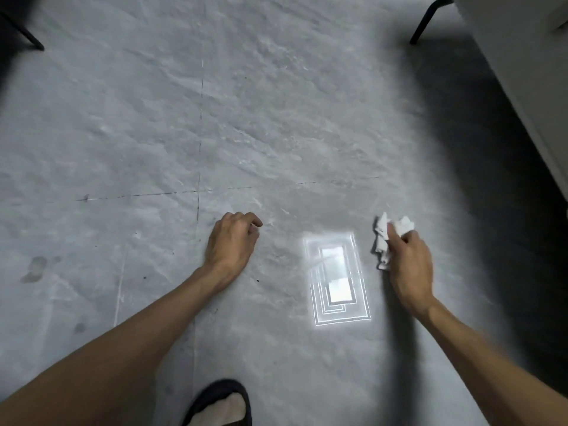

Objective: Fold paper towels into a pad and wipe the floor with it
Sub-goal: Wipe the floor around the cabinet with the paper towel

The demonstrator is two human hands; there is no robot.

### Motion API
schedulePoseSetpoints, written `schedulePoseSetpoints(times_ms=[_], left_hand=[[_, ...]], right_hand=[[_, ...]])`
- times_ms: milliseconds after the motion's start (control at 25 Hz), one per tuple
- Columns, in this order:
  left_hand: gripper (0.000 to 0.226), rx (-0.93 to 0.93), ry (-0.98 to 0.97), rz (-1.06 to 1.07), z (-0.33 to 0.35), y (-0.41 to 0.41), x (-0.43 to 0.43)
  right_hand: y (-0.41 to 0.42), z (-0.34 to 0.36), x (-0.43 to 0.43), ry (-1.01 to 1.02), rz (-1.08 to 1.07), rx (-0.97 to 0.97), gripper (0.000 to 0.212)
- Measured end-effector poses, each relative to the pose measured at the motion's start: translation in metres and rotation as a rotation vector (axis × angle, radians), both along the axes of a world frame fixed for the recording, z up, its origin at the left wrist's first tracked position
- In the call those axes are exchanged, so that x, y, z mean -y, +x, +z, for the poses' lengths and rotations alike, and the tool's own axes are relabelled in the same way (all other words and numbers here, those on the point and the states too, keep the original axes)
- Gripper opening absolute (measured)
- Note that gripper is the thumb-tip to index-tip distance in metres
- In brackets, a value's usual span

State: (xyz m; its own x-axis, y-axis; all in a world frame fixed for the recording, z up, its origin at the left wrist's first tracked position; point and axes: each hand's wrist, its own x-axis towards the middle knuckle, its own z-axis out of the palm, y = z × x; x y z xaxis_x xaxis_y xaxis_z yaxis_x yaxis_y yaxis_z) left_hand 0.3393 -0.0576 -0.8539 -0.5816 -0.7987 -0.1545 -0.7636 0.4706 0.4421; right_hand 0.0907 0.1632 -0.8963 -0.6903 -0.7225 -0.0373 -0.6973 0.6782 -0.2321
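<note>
My right hand grips a crumpled white paper towel pad, held low over the grey tiled floor at the right. White paper sticks out above and to the left of the fingers. My left hand hangs over the floor near the middle with its fingers curled loosely inward and nothing in it. Dark smudges mark the floor at the left.
A bright window reflection shines on the floor between my hands. My foot in a dark slipper is at the bottom edge. Black furniture legs stand at the top left and top right. A pale wall or cabinet runs along the right.
</note>
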Motion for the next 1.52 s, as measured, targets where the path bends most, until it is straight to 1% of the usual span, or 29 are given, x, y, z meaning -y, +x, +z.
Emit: schedulePoseSetpoints(times_ms=[80, 120, 160, 240, 320, 400, 440, 480, 520, 560, 680, 720, 760, 800, 880, 920, 960, 1000, 1040, 1120, 1160, 1200, 1240, 1320, 1360, 1400, 1440, 1480, 1520], left_hand=[[0.016, -0.01, 0.047, 0.029, 0.003, -0.002, -0.001], [0.018, -0.017, 0.063, 0.051, 0.005, -0.001, 0.0], [0.021, -0.023, 0.06, 0.07, 0.008, 0.002, 0.002], [0.025, -0.016, 0.021, 0.129, 0.01, 0.018, 0.009], [0.031, 0.001, 0.004, 0.233, 0.011, 0.041, 0.02], [0.037, 0.017, 0.013, 0.359, 0.011, 0.072, 0.03], [0.038, 0.016, 0.026, 0.423, 0.011, 0.086, 0.034], [0.038, 0.009, 0.045, 0.497, 0.011, 0.099, 0.036], [0.038, 0.002, 0.076, 0.575, 0.012, 0.109, 0.037], [0.038, -0.003, 0.112, 0.643, 0.012, 0.118, 0.035], [0.038, -0.022, 0.178, 0.753, 0.006, 0.136, 0.026], [0.038, -0.02, 0.179, 0.786, 0.004, 0.143, 0.023], [0.038, -0.018, 0.184, 0.816, 0.003, 0.149, 0.021], [0.038, -0.02, 0.19, 0.838, 0.001, 0.155, 0.02], [0.038, -0.027, 0.189, 0.867, 0.0, 0.161, 0.018], [0.037, -0.031, 0.179, 0.881, -0.001, 0.161, 0.016], [0.038, -0.039, 0.171, 0.887, -0.001, 0.16, 0.013], [0.038, -0.053, 0.168, 0.894, -0.002, 0.159, 0.01], [0.039, -0.069, 0.171, 0.907, -0.001, 0.159, 0.006], [0.038, -0.096, 0.155, 0.91, 0.004, 0.162, 0.002], [0.037, -0.098, 0.144, 0.906, 0.007, 0.166, 0.0], [0.037, -0.106, 0.14, 0.921, 0.009, 0.171, -0.002], [0.038, -0.129, 0.141, 0.958, 0.01, 0.177, -0.005], [0.04, -0.187, 0.144, 1.053, 0.01, 0.181, -0.011], [0.042, -0.189, 0.125, 1.071, 0.007, 0.183, -0.014], [0.044, -0.168, 0.109, 1.068, 0.006, 0.188, -0.021], [0.045, -0.146, 0.093, 1.065, 0.007, 0.195, -0.029], [0.045, -0.127, 0.087, 1.051, 0.007, 0.201, -0.033], [0.045, -0.108, 0.098, 1.046, 0.008, 0.208, -0.036]], right_hand=[[0.031, 0.0, -0.015, -0.041, -0.244, 0.052, 0.044], [0.057, 0.002, -0.009, -0.081, -0.324, 0.086, 0.044], [0.083, 0.001, 0.002, -0.101, -0.301, 0.104, 0.047], [0.144, -0.003, 0.036, -0.019, -0.056, 0.065, 0.054], [0.202, -0.001, 0.076, -0.063, 0.276, 0.04, 0.066], [0.239, 0.001, 0.111, -0.165, 0.755, 0.015, 0.059], [0.242, 0.005, 0.127, -0.15, 0.977, 0.009, 0.052], [0.234, 0.005, 0.143, -0.106, 1.139, -0.017, 0.047], [0.216, 0.002, 0.159, -0.081, 1.209, -0.045, 0.046], [0.194, 0.0, 0.173, -0.03, 1.162, -0.051, 0.049], [0.141, -0.004, 0.209, -0.039, 0.753, -0.072, 0.059], [0.145, -0.005, 0.213, -0.066, 0.723, -0.054, 0.061], [0.16, -0.005, 0.209, -0.114, 0.804, -0.008, 0.06], [0.182, -0.006, 0.199, -0.177, 0.962, 0.055, 0.054], [0.212, -0.01, 0.166, -0.256, 1.444, 0.147, 0.039], [0.215, -0.006, 0.163, -0.197, 1.648, 0.18, 0.036], [0.213, -0.006, 0.174, -0.15, 1.77, 0.165, 0.034], [0.206, -0.005, 0.194, -0.149, 1.768, 0.147, 0.03], [0.198, -0.005, 0.219, -0.126, 1.636, 0.227, 0.029], [0.174, -0.003, 0.273, -0.121, 1.198, 0.197, 0.03], [0.169, -0.004, 0.287, -0.122, 0.956, 0.251, 0.026], [0.174, -0.003, 0.287, -0.141, 0.807, 0.302, 0.023], [0.189, 0.0, 0.275, -0.153, 0.764, 0.319, 0.021], [0.227, 0.006, 0.229, -0.157, 0.848, 0.432, 0.019], [0.247, 0.006, 0.204, -0.146, 0.969, 0.514, 0.012], [0.266, -0.002, 0.18, -0.161, 1.178, 0.526, 0.01], [0.281, -0.005, 0.163, -0.156, 1.422, 0.443, 0.023], [0.288, -0.006, 0.157, -0.147, 1.57, 0.351, 0.033], [0.289, -0.002, 0.16, -0.125, 1.632, 0.3, 0.038]])
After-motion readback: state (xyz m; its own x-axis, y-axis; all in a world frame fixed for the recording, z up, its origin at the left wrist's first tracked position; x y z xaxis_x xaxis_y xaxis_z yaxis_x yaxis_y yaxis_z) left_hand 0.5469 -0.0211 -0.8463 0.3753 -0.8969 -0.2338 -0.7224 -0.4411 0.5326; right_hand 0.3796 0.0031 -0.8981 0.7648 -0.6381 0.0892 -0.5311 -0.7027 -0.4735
